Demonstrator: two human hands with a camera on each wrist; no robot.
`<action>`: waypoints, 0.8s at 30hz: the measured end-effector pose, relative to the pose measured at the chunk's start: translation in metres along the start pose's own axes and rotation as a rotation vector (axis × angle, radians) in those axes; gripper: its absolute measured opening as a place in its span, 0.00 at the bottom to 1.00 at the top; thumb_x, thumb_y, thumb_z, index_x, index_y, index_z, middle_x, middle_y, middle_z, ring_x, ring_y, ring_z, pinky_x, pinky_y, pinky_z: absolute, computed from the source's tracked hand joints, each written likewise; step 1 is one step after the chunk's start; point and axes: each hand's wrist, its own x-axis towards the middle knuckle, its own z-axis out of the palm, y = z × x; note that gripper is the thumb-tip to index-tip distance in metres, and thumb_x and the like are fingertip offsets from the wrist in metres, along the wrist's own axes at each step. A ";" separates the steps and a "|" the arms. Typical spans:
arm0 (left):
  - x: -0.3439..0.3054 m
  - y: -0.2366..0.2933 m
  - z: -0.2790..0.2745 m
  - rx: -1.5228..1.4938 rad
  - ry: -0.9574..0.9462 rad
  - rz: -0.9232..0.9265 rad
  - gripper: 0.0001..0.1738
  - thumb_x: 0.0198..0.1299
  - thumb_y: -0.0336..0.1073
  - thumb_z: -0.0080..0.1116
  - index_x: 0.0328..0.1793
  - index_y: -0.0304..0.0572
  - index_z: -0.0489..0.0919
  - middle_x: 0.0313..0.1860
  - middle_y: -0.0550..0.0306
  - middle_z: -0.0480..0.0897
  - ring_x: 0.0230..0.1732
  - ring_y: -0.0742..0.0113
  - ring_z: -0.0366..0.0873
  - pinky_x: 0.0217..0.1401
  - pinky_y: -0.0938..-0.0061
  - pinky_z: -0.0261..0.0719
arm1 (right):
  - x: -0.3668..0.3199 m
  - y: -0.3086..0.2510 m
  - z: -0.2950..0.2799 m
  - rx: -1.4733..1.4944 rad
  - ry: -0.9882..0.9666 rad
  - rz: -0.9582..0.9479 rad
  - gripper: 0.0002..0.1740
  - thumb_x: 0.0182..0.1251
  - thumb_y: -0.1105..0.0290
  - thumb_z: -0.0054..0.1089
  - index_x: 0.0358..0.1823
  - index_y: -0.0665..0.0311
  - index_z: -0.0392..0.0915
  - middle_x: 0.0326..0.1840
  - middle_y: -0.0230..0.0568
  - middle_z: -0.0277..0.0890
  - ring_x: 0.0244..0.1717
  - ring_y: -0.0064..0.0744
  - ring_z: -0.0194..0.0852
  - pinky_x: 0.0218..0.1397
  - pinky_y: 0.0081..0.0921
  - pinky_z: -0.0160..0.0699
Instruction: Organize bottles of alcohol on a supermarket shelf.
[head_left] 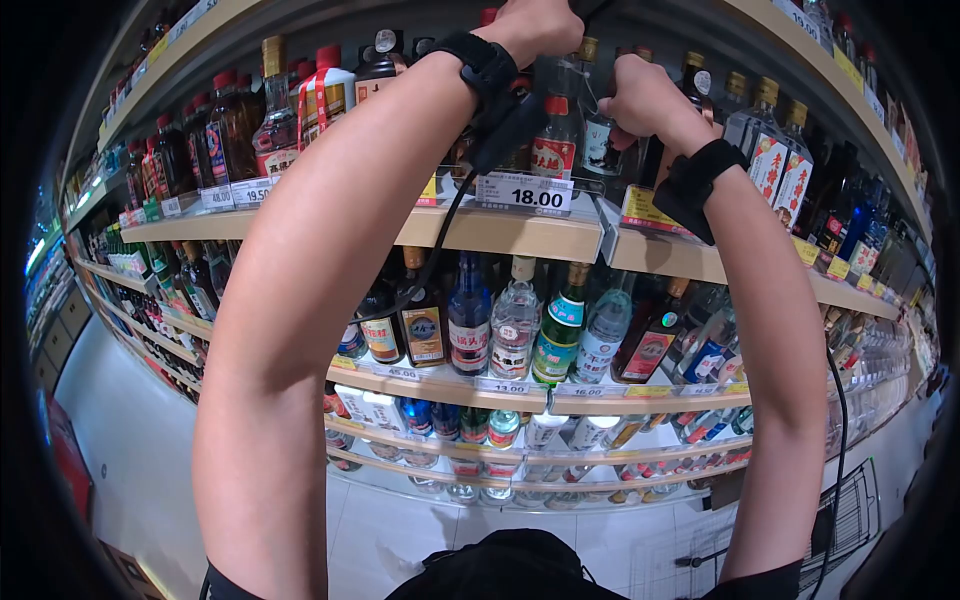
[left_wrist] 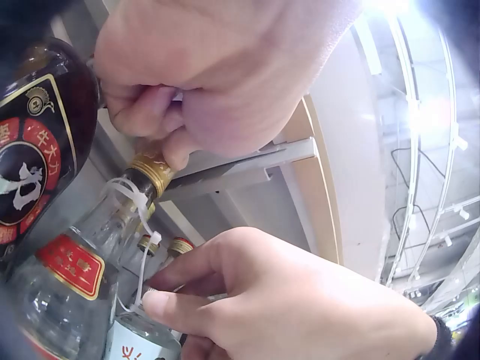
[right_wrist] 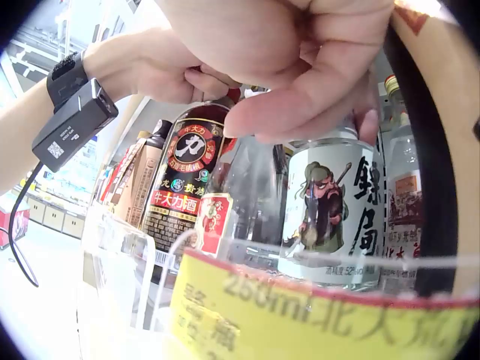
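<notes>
My left hand [head_left: 540, 25] is curled at the top of a clear bottle with a red label [head_left: 555, 145]. In the left wrist view its fingers, from above, touch the gold cap [left_wrist: 154, 174]. A white plastic tie [left_wrist: 135, 196] loops round that neck and runs down to my right hand [left_wrist: 262, 296]. The right hand [right_wrist: 300, 75] is curled round the top of a white-labelled bottle [right_wrist: 322, 210], which stands upright beside the clear one; its cap is hidden by the fingers. A dark bottle with a red and black label [right_wrist: 176, 187] stands on the other side of the clear bottle.
The shelf edge carries an 18.00 price tag [head_left: 525, 193] and, in the right wrist view, a yellow tag [right_wrist: 300, 315] behind a clear guard. More bottles crowd both sides. A lower shelf [head_left: 450, 385] holds rows of bottles. A wire cart [head_left: 850, 520] stands at lower right.
</notes>
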 end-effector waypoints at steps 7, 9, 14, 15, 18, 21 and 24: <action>-0.004 0.005 0.000 0.082 -0.032 -0.012 0.13 0.51 0.32 0.62 0.41 0.32 0.89 0.41 0.30 0.87 0.50 0.38 0.87 0.54 0.55 0.83 | 0.004 0.004 0.004 -0.060 -0.029 -0.023 0.12 0.70 0.75 0.64 0.37 0.81 0.75 0.32 0.55 0.86 0.30 0.42 0.91 0.33 0.32 0.92; 0.000 0.006 0.001 0.142 -0.051 0.031 0.13 0.52 0.32 0.62 0.40 0.35 0.90 0.42 0.31 0.87 0.50 0.39 0.87 0.55 0.55 0.83 | 0.005 0.003 0.005 -0.030 -0.040 -0.006 0.11 0.69 0.76 0.63 0.38 0.81 0.75 0.32 0.56 0.86 0.30 0.43 0.91 0.34 0.33 0.92; -0.002 0.002 0.001 0.124 -0.117 0.016 0.18 0.58 0.38 0.63 0.52 0.36 0.88 0.45 0.39 0.88 0.48 0.47 0.88 0.53 0.60 0.83 | 0.003 0.000 0.002 0.002 -0.064 0.011 0.08 0.69 0.78 0.59 0.40 0.80 0.77 0.35 0.57 0.87 0.31 0.43 0.92 0.37 0.33 0.92; -0.004 -0.001 0.001 0.110 -0.130 0.007 0.21 0.61 0.40 0.63 0.57 0.35 0.87 0.47 0.42 0.89 0.47 0.51 0.88 0.52 0.63 0.84 | 0.003 0.000 0.001 -0.022 -0.073 0.011 0.08 0.69 0.78 0.58 0.41 0.81 0.77 0.37 0.58 0.87 0.32 0.43 0.92 0.37 0.33 0.92; -0.006 -0.004 0.002 0.106 -0.110 0.013 0.24 0.60 0.41 0.64 0.60 0.36 0.85 0.50 0.42 0.88 0.50 0.51 0.87 0.53 0.63 0.83 | 0.001 0.000 -0.003 -0.051 -0.051 -0.004 0.09 0.69 0.79 0.56 0.46 0.80 0.77 0.43 0.60 0.86 0.34 0.44 0.92 0.38 0.33 0.92; -0.007 -0.004 -0.001 0.108 -0.111 0.048 0.26 0.59 0.41 0.66 0.61 0.35 0.85 0.54 0.41 0.87 0.55 0.50 0.86 0.57 0.63 0.82 | 0.000 0.000 -0.014 -0.021 -0.038 0.027 0.13 0.70 0.80 0.54 0.52 0.78 0.77 0.48 0.61 0.84 0.36 0.44 0.92 0.39 0.35 0.92; -0.008 0.001 -0.008 0.134 -0.132 0.034 0.28 0.58 0.42 0.69 0.63 0.34 0.84 0.56 0.40 0.87 0.58 0.49 0.85 0.62 0.62 0.80 | -0.013 -0.003 -0.035 0.087 0.009 0.031 0.16 0.70 0.80 0.53 0.57 0.75 0.77 0.50 0.58 0.84 0.35 0.43 0.92 0.39 0.35 0.92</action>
